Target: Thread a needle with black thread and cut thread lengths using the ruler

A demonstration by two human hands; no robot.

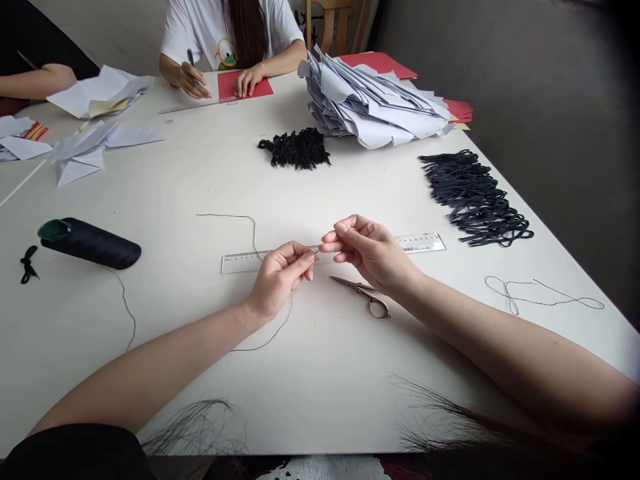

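Observation:
Pinched between thumb and forefinger of my left hand (283, 277) is a black thread (254, 233), which trails away to the left across the table. Close beside it, the thumb and index finger of my right hand (367, 250) also close on the thread, at the short piece between the hands. A clear ruler (420, 243) lies flat beneath both hands. Just below my right hand rests a pair of small metal scissors (361, 288). To the left a spool of black thread (93, 243) lies on its side, a strand running from it toward my left forearm.
Black tassels lie in a pile (300, 148) and a row (473, 193). A stack of white paper (370, 100) stands behind. A loose thread loop (545, 297) is at right, a small black knot (29, 265) at left. Opposite, a person (235, 40) holds a pen over red paper.

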